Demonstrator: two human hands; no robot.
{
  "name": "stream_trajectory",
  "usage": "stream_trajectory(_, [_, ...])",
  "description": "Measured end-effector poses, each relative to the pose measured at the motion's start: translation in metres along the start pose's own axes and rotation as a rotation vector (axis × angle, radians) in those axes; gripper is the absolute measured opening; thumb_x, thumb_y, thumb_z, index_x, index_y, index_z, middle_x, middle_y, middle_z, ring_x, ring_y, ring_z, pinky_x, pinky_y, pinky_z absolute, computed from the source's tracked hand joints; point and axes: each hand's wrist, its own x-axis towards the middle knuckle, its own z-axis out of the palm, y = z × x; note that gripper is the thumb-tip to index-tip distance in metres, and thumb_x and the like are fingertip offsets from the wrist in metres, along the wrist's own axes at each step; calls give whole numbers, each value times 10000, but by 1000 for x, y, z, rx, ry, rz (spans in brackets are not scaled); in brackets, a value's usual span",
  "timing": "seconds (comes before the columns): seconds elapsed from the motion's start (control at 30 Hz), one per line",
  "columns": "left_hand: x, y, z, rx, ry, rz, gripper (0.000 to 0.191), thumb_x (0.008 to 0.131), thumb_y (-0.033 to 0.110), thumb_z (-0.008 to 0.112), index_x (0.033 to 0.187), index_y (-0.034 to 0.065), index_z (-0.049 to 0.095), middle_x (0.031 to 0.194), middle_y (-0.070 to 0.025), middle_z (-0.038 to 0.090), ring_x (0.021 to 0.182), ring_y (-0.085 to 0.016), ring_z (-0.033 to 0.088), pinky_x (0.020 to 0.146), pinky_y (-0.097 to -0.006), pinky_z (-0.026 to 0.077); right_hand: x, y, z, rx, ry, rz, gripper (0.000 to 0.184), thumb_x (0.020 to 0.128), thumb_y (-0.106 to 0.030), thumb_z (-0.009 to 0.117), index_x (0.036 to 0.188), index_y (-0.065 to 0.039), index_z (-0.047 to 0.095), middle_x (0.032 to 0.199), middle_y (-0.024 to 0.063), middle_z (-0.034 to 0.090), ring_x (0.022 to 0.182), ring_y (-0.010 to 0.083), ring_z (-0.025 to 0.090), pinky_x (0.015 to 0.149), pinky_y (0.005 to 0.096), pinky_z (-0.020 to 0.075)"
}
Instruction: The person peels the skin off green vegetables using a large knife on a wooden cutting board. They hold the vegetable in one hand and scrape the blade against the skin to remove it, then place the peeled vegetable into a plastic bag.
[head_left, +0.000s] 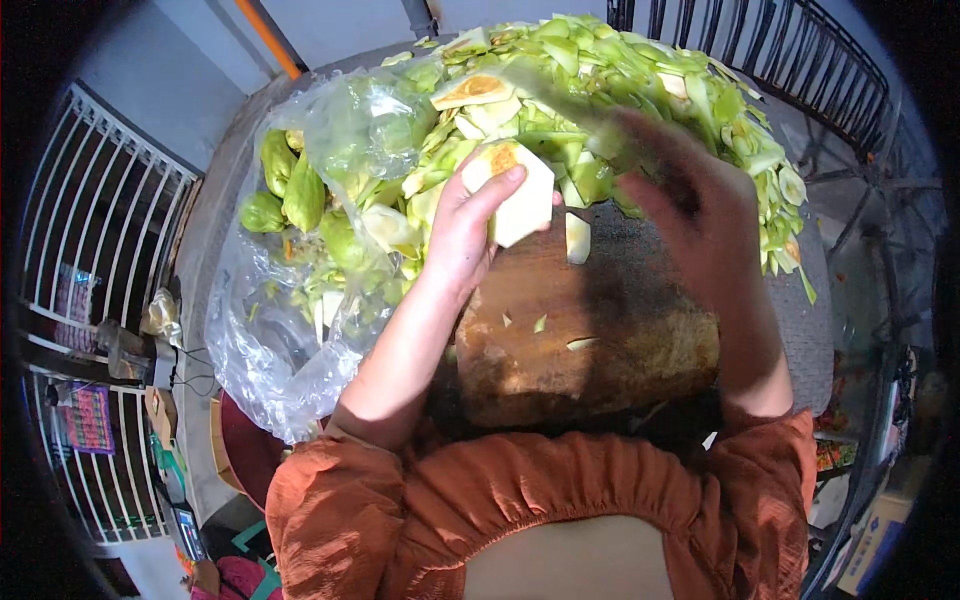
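A pale, peeled piece of chayote (525, 199) with an orange-brown patch at its top is held in my left hand (469, 214), above the far edge of a wooden cutting board (540, 300). My right hand (675, 180) is blurred and raised over the board's far right side. A dark, blurred blade (551, 94) appears to extend from it over the peelings, so it seems to hold a knife. A pale cut slice (577, 238) lies at the board's far edge, and small green scraps lie nearer me. Behind is a large heap of green peelings (600, 52).
Whole green chayotes (304, 195) lie at the left in a clear plastic bag (262, 360) that spreads over the grey tabletop (217, 180). A dark red round object (251, 450) stands below the table's left edge. Metal railings (810, 67) are at the far right.
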Motion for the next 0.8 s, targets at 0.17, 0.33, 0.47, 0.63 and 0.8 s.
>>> stream_trajectory(0.17, [0,4,8,120,-111,146,300,832,102,629,1098,6,530,1028,-92,618,971,-170,580,886,-287,442,2,-2,-17,562,-99,530,272,894,-203,568,1093,-18,552,628,2,512,482,95,502,445,249,401])
stream_trajectory(0.33, [-4,2,9,159,-167,157,305,831,119,638,1098,11,537,1022,-65,606,968,-142,560,888,-268,424,1,-9,-10,602,-164,572,273,902,-173,545,1122,-12,526,607,3,503,443,72,463,418,224,376])
stream_trajectory(0.47, [-7,-2,10,117,-114,111,324,843,143,636,1122,9,539,1013,-31,598,938,-105,547,868,-248,420,0,-9,-11,534,-215,534,275,902,-157,538,1129,-2,522,577,-8,488,431,67,447,411,225,359])
stream_trajectory(0.63, [-6,-6,6,178,-70,140,335,859,168,629,1138,1,549,1007,-11,597,928,-83,536,845,-228,422,-1,-18,-8,481,-205,550,276,896,-161,547,1127,-9,538,581,-1,507,427,65,441,408,234,354])
stream_trajectory(0.8, [-10,0,6,194,-67,97,324,850,179,647,1107,-5,572,994,-18,607,914,-82,540,838,-232,424,0,-19,-12,399,-237,544,279,893,-163,544,1123,-5,536,612,33,534,437,82,455,422,258,370])
